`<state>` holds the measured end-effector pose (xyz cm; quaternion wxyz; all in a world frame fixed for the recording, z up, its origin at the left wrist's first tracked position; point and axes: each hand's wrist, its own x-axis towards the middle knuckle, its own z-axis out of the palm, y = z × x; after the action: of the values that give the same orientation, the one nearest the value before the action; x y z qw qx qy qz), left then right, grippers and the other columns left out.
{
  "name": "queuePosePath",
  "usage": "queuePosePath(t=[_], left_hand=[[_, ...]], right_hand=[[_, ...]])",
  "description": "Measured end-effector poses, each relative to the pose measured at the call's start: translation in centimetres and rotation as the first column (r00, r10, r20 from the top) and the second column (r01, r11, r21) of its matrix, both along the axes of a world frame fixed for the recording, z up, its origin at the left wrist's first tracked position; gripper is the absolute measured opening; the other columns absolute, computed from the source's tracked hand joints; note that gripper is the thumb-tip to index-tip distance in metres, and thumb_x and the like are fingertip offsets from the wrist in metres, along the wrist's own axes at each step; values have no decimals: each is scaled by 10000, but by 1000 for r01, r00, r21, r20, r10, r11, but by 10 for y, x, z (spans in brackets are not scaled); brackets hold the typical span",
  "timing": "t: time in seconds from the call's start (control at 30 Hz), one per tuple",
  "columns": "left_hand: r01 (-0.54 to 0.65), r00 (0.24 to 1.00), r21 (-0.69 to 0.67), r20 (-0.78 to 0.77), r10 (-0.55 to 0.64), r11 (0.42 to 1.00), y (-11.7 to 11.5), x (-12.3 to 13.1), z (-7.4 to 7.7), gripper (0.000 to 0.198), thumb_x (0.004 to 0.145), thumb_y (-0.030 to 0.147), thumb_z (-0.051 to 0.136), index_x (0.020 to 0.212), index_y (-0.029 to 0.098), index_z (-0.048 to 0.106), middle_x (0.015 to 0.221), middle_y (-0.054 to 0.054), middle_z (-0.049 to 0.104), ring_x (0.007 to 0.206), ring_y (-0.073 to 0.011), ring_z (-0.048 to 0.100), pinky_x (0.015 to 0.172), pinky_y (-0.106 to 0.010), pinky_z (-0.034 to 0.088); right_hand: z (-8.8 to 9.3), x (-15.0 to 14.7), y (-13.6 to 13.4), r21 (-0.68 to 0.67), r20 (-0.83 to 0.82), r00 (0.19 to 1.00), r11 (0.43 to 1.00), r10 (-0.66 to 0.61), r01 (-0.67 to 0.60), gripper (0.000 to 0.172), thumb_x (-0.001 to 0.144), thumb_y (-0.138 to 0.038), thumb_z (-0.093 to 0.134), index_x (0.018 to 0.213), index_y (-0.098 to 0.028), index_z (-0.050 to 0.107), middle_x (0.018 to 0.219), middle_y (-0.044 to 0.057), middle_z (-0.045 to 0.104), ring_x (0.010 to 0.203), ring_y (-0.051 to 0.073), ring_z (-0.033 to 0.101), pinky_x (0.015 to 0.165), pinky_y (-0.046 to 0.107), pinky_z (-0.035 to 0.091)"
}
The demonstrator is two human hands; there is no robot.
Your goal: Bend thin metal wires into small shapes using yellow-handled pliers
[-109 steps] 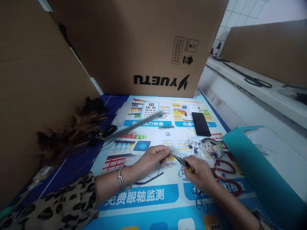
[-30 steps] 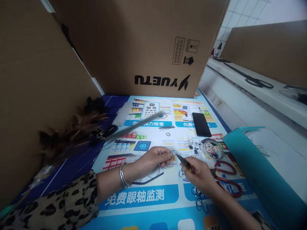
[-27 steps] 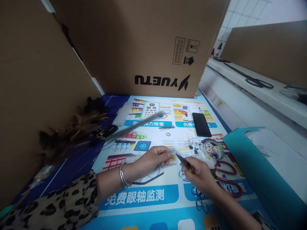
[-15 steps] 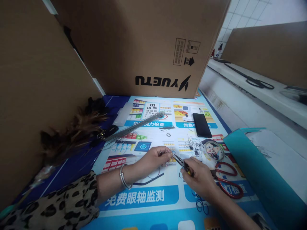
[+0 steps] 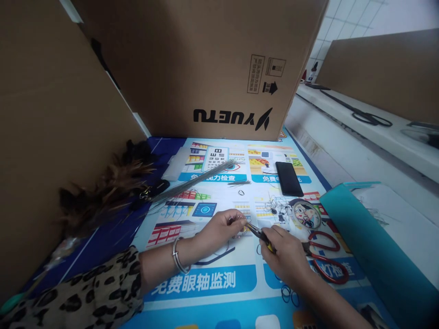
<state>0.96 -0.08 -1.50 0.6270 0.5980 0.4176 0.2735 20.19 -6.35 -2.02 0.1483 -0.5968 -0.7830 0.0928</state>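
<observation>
My left hand (image 5: 219, 227) pinches a small bent wire piece (image 5: 242, 225) just above the printed mat (image 5: 206, 278). In my right hand (image 5: 286, 253) is a pair of small pliers (image 5: 259, 232), gripped with the tip meeting the wire at my left fingertips. A silver bangle sits on my left wrist. Small wire rings lie on the mat under and between my hands. Black rubber rings (image 5: 287, 292) lie beside my right wrist.
A bundle of straight wires (image 5: 192, 182) and a feather duster (image 5: 106, 187) lie left. A black phone (image 5: 288, 178), round tin (image 5: 305, 212), red scissors (image 5: 325, 258) and teal folder (image 5: 370, 246) lie right. Cardboard boxes (image 5: 212, 64) wall the back and left.
The pliers' tip has moved left and closed onto the wire held at my left fingertips; one second ago a small gap separated them. Both hands stayed over the same spot.
</observation>
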Motion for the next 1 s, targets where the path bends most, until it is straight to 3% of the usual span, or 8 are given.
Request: queuePosePath(t=[0.8, 1.0], left_hand=[[-115, 993, 173, -14, 120, 978, -8, 5, -6, 210, 836, 345, 462, 766, 152, 504, 671, 26, 474, 618, -81, 389, 578, -191, 335], [-138, 990, 163, -9, 141, 977, -8, 7, -7, 196, 835, 332, 459, 761, 153, 485, 647, 30, 460, 603, -81, 390, 576, -195, 336]], right_hand=[[-3, -5, -5, 79, 53, 998, 996, -35, 31, 258, 830, -228, 422, 1052, -189, 547, 920, 70, 579, 806, 175, 540, 636, 243, 423], [-1, -6, -5, 5, 23, 999, 999, -42, 42, 267, 847, -239, 397, 1062, -186, 546, 911, 66, 583, 788, 170, 543, 628, 249, 426]])
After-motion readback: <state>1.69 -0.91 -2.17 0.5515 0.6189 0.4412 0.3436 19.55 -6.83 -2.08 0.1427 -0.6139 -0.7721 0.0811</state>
